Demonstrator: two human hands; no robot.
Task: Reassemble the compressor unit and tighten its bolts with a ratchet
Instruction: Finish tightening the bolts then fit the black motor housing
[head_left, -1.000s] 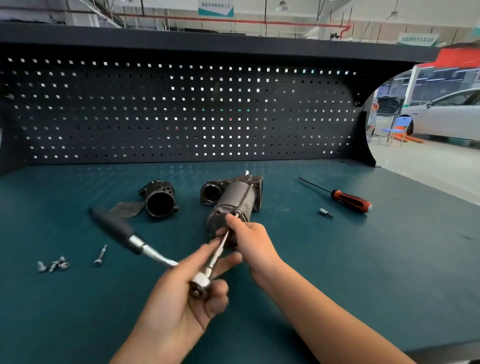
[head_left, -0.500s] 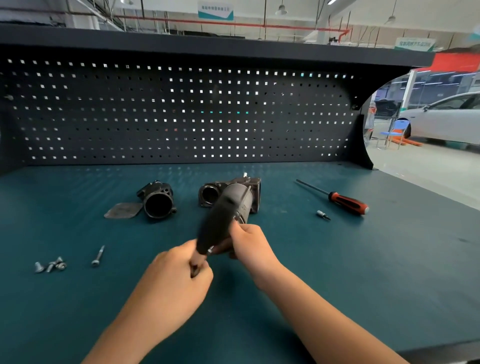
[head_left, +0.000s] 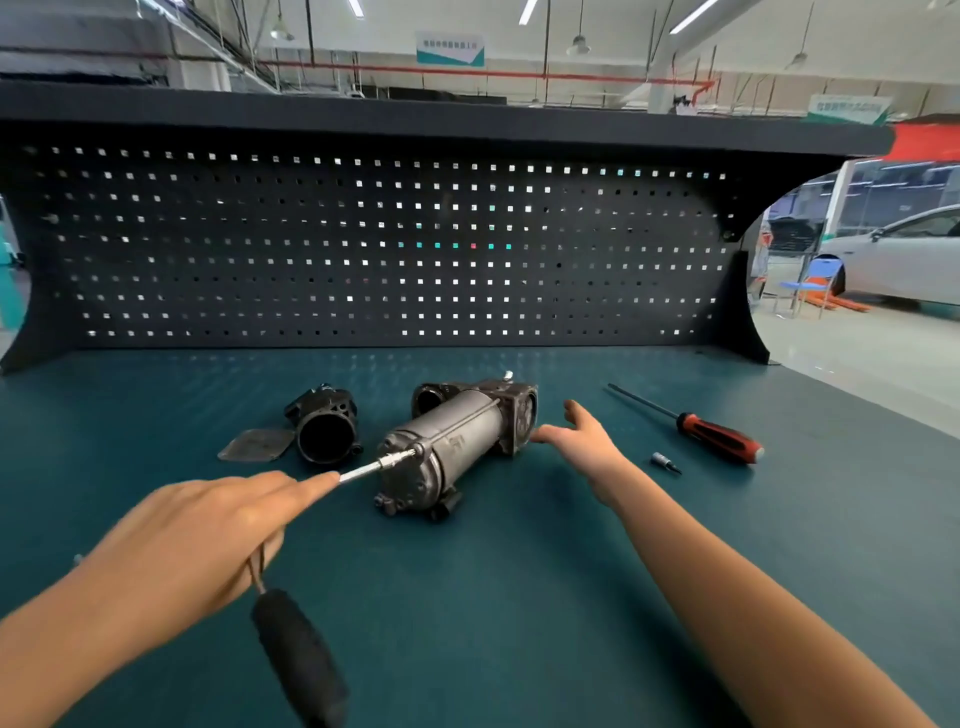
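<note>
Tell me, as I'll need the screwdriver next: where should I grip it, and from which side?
Grip the screwdriver by its thick red-and-black handle, coming from above with the right hand, which is open and nearer. It lies flat on the bench, handle toward the near right, thin shaft pointing away to the left.

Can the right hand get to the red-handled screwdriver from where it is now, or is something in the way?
Probably yes. The right hand is open and holds nothing, and the screwdriver lies to its right. Only a small bit lies between them, flat on the bench.
</note>
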